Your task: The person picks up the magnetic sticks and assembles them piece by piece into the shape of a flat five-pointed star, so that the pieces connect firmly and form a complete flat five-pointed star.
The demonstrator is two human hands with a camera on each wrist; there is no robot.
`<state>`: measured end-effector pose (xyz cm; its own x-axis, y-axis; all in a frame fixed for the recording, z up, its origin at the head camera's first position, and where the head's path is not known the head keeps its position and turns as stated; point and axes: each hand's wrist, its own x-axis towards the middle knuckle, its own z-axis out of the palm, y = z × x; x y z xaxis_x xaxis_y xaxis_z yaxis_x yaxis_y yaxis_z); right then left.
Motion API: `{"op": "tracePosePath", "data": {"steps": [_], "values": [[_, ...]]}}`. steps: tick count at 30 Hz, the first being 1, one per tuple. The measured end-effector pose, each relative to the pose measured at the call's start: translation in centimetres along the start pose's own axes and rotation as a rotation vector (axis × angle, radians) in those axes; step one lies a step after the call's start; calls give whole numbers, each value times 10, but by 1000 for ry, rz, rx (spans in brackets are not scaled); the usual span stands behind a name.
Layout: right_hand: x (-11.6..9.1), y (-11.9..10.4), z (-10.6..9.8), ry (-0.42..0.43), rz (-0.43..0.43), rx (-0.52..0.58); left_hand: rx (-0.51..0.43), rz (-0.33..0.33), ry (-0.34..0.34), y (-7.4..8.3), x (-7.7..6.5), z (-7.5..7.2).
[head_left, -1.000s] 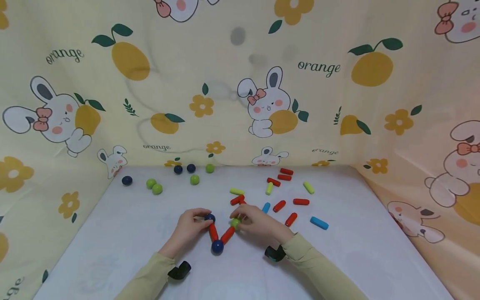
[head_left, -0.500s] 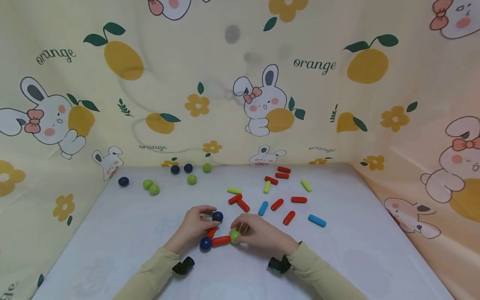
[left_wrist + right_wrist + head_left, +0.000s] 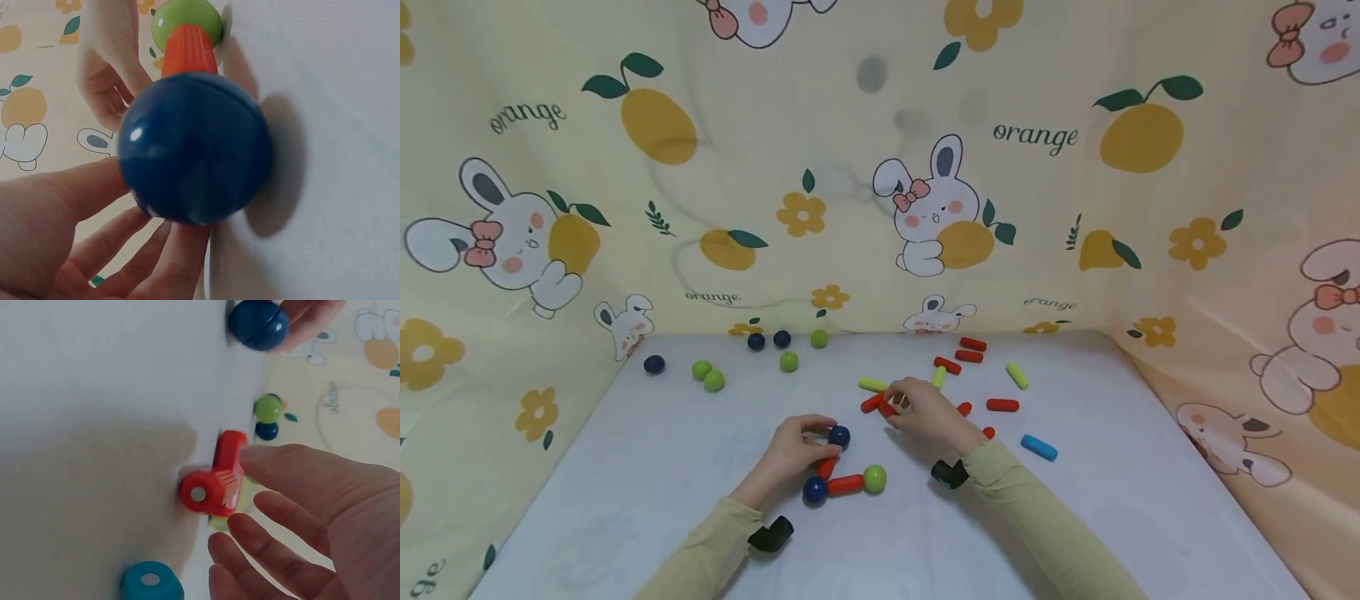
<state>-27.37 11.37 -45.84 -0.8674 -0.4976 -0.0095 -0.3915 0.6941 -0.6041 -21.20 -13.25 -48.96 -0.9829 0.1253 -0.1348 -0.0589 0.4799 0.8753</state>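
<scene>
Thumb and fingers of my left hand pinch a dark blue ball. A red stick joins it to a second blue ball, large in the left wrist view. From there another red stick runs to a green ball, making a bent chain on the table. My right hand is over two touching red sticks. In the right wrist view its thumb overlaps the rear stick, and its fingers are spread apart. The nearer stick shows a silver disc on its end.
Loose green balls and blue balls lie at the back left. Several red sticks, yellow-green sticks and a blue stick are scattered to the right. A printed cloth hangs behind the table.
The chain turned, its corner ball shifting left. My right hand let go of the green ball and moved up to the red sticks. My left hand stays at its blue ball.
</scene>
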Motion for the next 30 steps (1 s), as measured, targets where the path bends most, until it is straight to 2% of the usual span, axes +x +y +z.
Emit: {"op": "tracePosePath", "data": {"steps": [5,12,17,19,25,30], "values": [[9,9,4,-22,-4,-33,-39,-15,-20,0,1,-1],[9,9,5,-96,-3,-34,-57,-25,-38,1,2,-4],[11,7,7,-151,-93,-86,-69,-30,-50,0,3,-4],[14,5,8,-167,-136,-72,-79,-43,-53,0,3,-4],[21,-5,12,-189,-247,-80,-113,-27,-80,-2,3,-4],[23,-13,14,-208,-291,-102,-139,-3,-98,-3,4,-4]]}}
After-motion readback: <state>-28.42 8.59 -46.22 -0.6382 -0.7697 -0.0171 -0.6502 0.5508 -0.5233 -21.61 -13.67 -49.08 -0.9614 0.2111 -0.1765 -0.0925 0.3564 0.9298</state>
